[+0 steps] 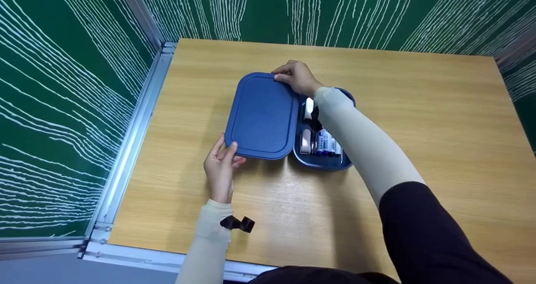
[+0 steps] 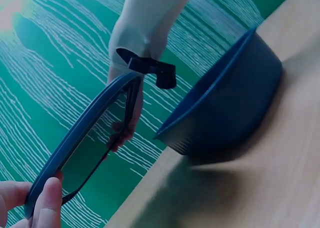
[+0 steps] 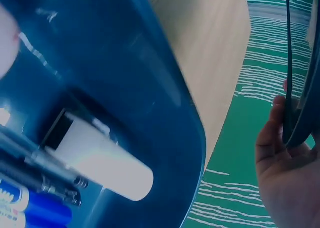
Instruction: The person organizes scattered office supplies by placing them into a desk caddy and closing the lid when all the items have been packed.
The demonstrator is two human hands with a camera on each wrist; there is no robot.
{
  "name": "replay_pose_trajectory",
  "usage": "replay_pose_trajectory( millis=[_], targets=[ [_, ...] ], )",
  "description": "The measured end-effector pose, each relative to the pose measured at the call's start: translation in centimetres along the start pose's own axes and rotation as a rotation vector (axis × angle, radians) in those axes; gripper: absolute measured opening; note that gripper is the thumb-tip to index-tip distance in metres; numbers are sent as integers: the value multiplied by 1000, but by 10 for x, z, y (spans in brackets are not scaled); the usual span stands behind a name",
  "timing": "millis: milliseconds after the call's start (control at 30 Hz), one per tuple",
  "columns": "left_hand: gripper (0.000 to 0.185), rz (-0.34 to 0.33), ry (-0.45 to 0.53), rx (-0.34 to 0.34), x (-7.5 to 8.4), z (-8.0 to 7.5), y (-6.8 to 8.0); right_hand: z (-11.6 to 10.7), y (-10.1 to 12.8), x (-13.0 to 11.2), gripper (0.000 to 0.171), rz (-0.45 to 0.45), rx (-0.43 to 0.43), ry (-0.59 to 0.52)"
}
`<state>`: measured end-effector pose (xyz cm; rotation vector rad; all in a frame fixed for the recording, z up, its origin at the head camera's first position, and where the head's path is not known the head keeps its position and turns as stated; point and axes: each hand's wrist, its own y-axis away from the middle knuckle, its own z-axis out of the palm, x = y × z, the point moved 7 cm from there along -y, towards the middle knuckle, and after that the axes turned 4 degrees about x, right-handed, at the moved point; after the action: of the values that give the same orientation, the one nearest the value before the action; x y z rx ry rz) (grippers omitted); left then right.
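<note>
A blue rectangular lid (image 1: 263,116) with rounded corners is held between both hands, raised off the table beside a matching blue box (image 2: 227,95). My left hand (image 1: 220,166) pinches its near left corner, thumb on top and fingers beneath. At the far right corner, my right hand (image 1: 296,76) grips the edge, with its forearm stretched over the box. Blue-and-white markers (image 1: 326,143), a pale pink rounded piece (image 1: 306,141) and a white rounded piece (image 3: 107,160) lie inside the box. The forearm hides part of the contents.
The wooden table (image 1: 439,129) carries the box near its middle. Green sheets with white streaks (image 1: 268,11) stand behind and at both sides. A metal frame (image 1: 125,166) runs along the left edge of the table. Small black wrist mounts (image 1: 238,224) stick out from the sleeves.
</note>
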<state>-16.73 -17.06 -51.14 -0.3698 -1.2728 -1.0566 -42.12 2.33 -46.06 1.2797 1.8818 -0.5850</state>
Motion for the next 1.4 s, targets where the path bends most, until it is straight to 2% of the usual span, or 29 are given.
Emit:
replay_pose_trajectory(
  millis=[200,433,633,767,933,1167,1400],
  targets=[
    [54,1,-91,-40,-6,9,6,-8,4,7,30,-52,40,11],
    [59,-22,-142,-137,-15,22,12,-20,11,20,29,-93,80,17],
    [62,-11,-189,-217,-21,38,19,-32,21,35,28,-112,93,80],
    [62,-15,-212,-258,-26,49,24,-42,28,42,26,-110,108,102],
    [63,-30,-223,-295,-33,60,29,-55,37,54,25,-94,141,60],
    [69,-99,-244,-394,-46,76,40,-72,53,76,25,-51,191,44],
    [77,-84,-321,-456,-54,90,48,-85,64,84,26,-58,228,50]
  ],
)
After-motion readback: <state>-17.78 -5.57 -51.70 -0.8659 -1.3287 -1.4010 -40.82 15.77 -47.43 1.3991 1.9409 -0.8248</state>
